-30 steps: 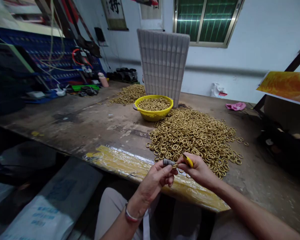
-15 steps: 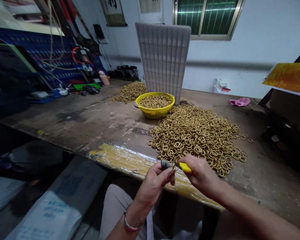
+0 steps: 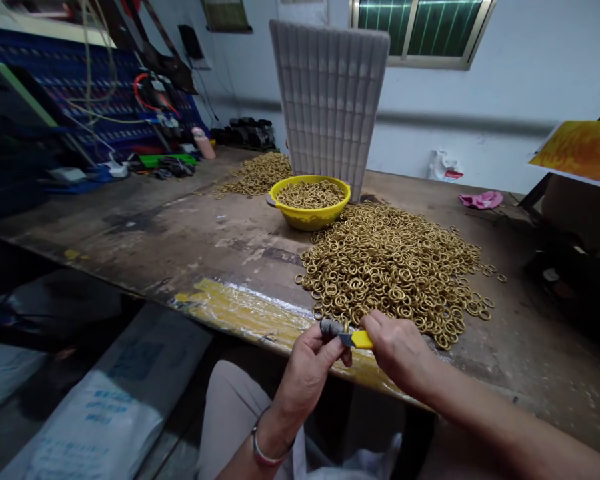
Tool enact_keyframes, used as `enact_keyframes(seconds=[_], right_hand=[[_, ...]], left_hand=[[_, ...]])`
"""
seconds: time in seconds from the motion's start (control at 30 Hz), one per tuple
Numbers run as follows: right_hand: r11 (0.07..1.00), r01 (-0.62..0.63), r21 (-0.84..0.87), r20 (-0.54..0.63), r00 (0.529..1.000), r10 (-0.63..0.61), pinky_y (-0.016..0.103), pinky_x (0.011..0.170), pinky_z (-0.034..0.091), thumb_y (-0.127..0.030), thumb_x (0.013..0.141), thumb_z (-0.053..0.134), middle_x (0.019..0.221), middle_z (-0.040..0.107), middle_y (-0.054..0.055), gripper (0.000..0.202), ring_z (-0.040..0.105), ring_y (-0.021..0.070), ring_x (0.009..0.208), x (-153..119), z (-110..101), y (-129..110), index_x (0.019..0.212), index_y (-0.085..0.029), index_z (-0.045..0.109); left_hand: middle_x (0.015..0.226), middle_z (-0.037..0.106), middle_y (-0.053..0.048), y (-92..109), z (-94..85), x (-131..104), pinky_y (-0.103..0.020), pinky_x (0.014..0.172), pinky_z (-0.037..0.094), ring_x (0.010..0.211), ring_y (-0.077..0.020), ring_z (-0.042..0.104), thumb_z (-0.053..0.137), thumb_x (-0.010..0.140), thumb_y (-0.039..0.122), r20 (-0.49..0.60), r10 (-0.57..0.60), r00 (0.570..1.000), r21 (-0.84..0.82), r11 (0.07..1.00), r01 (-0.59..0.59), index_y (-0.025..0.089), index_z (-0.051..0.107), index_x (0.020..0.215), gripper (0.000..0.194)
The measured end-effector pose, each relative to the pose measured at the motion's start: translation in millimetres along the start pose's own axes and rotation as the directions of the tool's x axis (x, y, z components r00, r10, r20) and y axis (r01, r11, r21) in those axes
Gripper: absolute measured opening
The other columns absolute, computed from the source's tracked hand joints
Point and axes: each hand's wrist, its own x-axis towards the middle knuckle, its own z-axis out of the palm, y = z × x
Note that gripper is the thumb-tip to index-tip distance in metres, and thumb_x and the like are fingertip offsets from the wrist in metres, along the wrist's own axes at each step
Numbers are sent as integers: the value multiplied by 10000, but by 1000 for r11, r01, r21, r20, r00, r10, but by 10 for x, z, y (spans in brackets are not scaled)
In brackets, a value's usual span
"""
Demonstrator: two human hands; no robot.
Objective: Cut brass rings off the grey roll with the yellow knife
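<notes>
Just over the table's front edge, my left hand point(image 3: 307, 367) pinches a brass-coloured ring point(image 3: 347, 328) between thumb and index finger. A dark grey sleeve point(image 3: 331, 328) covers that index fingertip. My right hand point(image 3: 403, 353) is closed around the yellow handle of a small knife point(image 3: 363, 340). The knife's short dark blade lies against the ring, close to my left thumb. Right behind both hands spreads a large heap of similar rings point(image 3: 390, 260).
A yellow bowl point(image 3: 310, 219) full of rings stands behind the heap, before an upright grey ridged panel point(image 3: 330, 100). Another ring pile point(image 3: 260, 172) lies farther back left. Yellow tape point(image 3: 240, 310) covers part of the table edge. A pink cloth point(image 3: 481, 200) lies at the right rear.
The knife has moved left, so its blade now overlaps the ring beside my left thumb. My left hand keeps its pinch. The camera view has shifted slightly.
</notes>
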Motion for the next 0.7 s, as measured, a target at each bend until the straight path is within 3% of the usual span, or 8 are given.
enact_keyframes(seconds=[0.1,0.17,0.23,0.3,0.4,0.5,0.7], right_hand=[[985,-168,-27,73,983,169,256,551,317,-56,896,451,858,648,84,170,605,164,672,68,62,202,934,-159,580],[947,-320,-6,129,939,319,253,560,317,-36,868,477,806,654,83,158,598,161,648,96,109,342,897,-150,583],[927,-336,168,96,941,324,244,575,328,-94,877,506,740,640,49,115,574,147,634,102,128,399,821,-163,579],[871,-213,442,4,972,236,231,592,351,-178,904,507,692,609,10,158,547,129,627,94,99,344,760,-178,571],[686,43,727,-149,984,96,223,653,405,-243,918,518,738,604,-3,163,559,121,688,74,-16,153,795,-184,607],[603,159,782,-227,973,37,232,694,429,-271,923,539,789,599,10,134,569,128,743,47,-117,28,891,-191,640],[621,256,741,-280,958,-61,255,705,446,-255,925,535,843,601,44,125,565,146,767,19,-97,64,864,-185,619]], left_hand=[[620,581,0,69,17,-70,-253,611,420,580,-122,531,718,808,324,109,-19,994,2,1000,19,151,605,800,207],[613,565,-2,136,45,-115,-261,595,418,569,-124,522,720,806,327,208,-26,978,-46,998,37,154,592,787,216],[629,553,-3,195,73,-122,-253,578,408,565,-114,507,733,797,329,229,-25,973,-123,991,55,150,591,783,230],[657,539,0,226,91,-89,-231,555,389,557,-91,478,743,791,321,174,-49,983,-209,974,86,141,589,782,237],[704,519,3,209,98,-20,-202,528,363,547,-60,432,747,792,298,122,-126,985,-308,938,158,127,585,806,236],[713,489,12,148,101,7,-182,515,344,543,-45,407,749,797,303,127,-175,976,-361,909,210,123,580,843,252],[700,488,16,57,140,-26,-164,494,337,521,-32,397,761,790,339,174,-250,953,-411,860,301,116,588,836,286]])
